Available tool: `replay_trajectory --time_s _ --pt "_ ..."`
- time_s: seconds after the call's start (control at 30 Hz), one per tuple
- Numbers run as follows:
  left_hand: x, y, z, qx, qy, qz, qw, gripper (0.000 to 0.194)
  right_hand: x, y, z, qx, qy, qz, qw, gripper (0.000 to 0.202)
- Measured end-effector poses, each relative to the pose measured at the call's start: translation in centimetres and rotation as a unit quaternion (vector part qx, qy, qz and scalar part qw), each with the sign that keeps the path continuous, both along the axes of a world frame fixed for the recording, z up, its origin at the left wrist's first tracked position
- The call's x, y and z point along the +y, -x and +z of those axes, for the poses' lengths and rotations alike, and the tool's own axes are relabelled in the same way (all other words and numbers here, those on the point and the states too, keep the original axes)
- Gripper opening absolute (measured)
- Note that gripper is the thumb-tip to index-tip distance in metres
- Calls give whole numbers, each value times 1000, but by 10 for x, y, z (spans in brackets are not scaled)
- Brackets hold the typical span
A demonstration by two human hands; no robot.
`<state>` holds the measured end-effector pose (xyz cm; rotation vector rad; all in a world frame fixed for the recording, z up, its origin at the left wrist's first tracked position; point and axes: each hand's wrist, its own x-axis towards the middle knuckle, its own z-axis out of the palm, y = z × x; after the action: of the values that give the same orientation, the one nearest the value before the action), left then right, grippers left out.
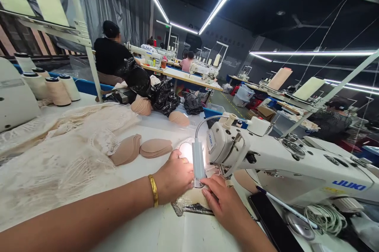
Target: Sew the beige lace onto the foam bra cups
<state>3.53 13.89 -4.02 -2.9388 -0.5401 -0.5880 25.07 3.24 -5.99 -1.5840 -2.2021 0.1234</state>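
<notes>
Beside the needle area of a white sewing machine point(231, 145), my left hand point(174, 177), with a gold bracelet on its wrist, curls its fingers at the edge of a brightly lit white fabric piece point(185, 150). The grey lamp head point(197, 159) on a bent neck hides part of that cloth and some fingertips. My right hand point(220, 196) lies on the machine bed close to the needle, fingers stretched out and pressing down lightly. Left of my hands are stacks of beige oval pads point(156, 147) and a heap of cream lace point(74, 161).
A black phone point(274, 220), a pen point(284, 204) and a coiled cable point(327, 218) lie at the right. Thread cones point(58, 91) stand at the left. A co-worker in black point(112, 54) sits behind a table with more machines.
</notes>
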Motion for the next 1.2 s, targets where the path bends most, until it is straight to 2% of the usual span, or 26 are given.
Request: replay_trajectory --time_s 0.17,0.23,0.3,0.37,0.43,0.5,0.53,0.6,0.63,0.7,0.77,0.83,0.9,1.0,1.1,1.2 --pt "-31 12 3 83 10 53 995 23 1 -1 -1 10 -17 10 1000 28" --pt "-48 29 6 81 28 49 995 36 1 0 1 9 -15 10 1000 28" --pt "-64 56 10 65 41 70 995 48 1 -1 1 6 -18 12 1000 28" --pt "-76 89 14 54 39 141 988 54 0 -3 -2 3 -31 19 999 28" --pt "-88 120 16 55 33 243 968 54 0 -6 -8 6 -58 27 998 27" --pt "-101 142 11 67 44 317 945 52 1 -6 -14 16 -100 34 994 25" --pt "-108 148 6 67 52 332 939 50 1 -4 -16 22 -121 38 992 23" --pt "-123 150 -10 53 62 309 948 53 -1 4 -12 33 -126 58 990 19" --pt "-130 146 -19 38 55 273 960 54 -4 11 -7 34 -107 72 991 17" --pt "-143 134 -32 -5 33 185 982 44 -14 26 7 32 -42 99 994 18" --pt "-152 124 -32 -55 46 91 993 28 -25 41 21 31 7 109 993 20" --pt "-156 119 -19 -122 109 42 986 18 -34 52 31 45 26 108 993 20" --pt "-153 122 2 -183 178 61 965 18 -41 57 36 80 38 98 991 19" --pt "-145 130 27 -224 246 155 930 24 -45 61 34 127 35 90 987 31" --pt "-140 127 33 -206 345 196 895 29 -44 73 27 122 34 95 987 44" --pt "-136 109 27 -155 442 210 858 31 -44 95 23 147 25 104 983 25"
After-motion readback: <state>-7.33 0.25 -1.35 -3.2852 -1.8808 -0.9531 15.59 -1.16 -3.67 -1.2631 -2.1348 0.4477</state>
